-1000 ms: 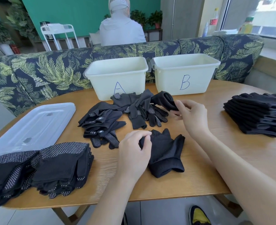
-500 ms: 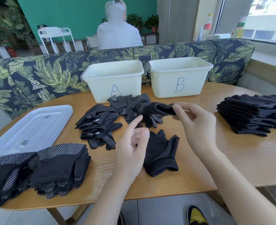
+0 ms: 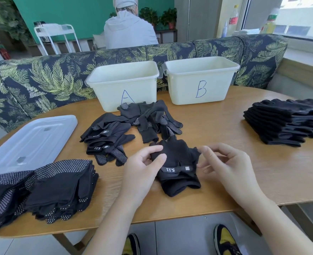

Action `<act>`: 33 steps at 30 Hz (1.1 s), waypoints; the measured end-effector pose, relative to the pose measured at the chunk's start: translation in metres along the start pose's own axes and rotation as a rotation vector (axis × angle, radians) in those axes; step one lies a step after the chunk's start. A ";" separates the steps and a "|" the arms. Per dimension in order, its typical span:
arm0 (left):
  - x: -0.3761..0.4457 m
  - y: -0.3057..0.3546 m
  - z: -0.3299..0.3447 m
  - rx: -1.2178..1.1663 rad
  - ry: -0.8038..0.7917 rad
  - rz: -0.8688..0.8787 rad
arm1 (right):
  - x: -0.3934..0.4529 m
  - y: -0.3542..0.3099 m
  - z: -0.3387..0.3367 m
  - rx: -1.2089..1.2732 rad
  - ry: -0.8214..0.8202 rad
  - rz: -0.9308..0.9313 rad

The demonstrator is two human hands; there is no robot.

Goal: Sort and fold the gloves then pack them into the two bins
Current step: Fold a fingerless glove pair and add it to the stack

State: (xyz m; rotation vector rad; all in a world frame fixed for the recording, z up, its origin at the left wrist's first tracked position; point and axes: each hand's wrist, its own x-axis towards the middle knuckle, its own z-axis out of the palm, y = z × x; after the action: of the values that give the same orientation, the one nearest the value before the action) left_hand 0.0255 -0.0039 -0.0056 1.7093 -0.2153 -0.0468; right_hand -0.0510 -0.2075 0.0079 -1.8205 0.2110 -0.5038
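Near left: folded dotted gloves (image 3: 41, 188), two stacks touching, at the table (image 3: 262, 177) edge; a clear lid (image 3: 32, 140) lies just beyond them. Centre, far: bin A (image 3: 123, 85) and bin B (image 3: 200, 80), side by side; nothing shows above either rim, though their floors are hidden. Centre, in front of bin A: loose gloves (image 3: 133, 126), unsorted, some dotted, some plain. Centre, near: glove being folded (image 3: 177, 162), black, lying on another plain glove. Left hand (image 3: 142, 170) pinches its left edge between thumb and forefinger; right hand (image 3: 223, 162), fingers curled, meets its right edge, but whether it grips cannot be told. The glove lies between the two hands. Far right: folded plain gloves (image 3: 284, 120), one tall stack. Status, judged: sorting and folding well advanced, the loose heap outstanding; packing into bins apparently not begun.
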 end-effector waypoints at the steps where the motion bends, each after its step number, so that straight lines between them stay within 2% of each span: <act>1: 0.000 -0.001 -0.001 0.017 0.000 0.006 | 0.002 0.001 -0.001 -0.029 0.023 0.017; 3: -0.001 -0.002 0.000 0.029 -0.001 0.018 | 0.006 0.001 -0.002 -0.062 0.018 0.057; 9: -0.004 0.004 0.001 -0.022 -0.016 0.053 | 0.007 -0.004 0.008 -0.017 -0.160 0.193; 20: -0.020 0.014 0.005 -0.035 -0.021 0.128 | 0.014 -0.009 0.014 0.214 -0.135 0.162; 33: -0.019 0.016 -0.002 0.133 -0.011 0.046 | 0.012 0.003 0.018 0.010 -0.139 0.112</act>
State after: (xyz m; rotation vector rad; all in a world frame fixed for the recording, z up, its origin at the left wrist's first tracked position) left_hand 0.0054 -0.0006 0.0089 1.8360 -0.2711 -0.0077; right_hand -0.0321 -0.1979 0.0040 -1.8142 0.2135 -0.2977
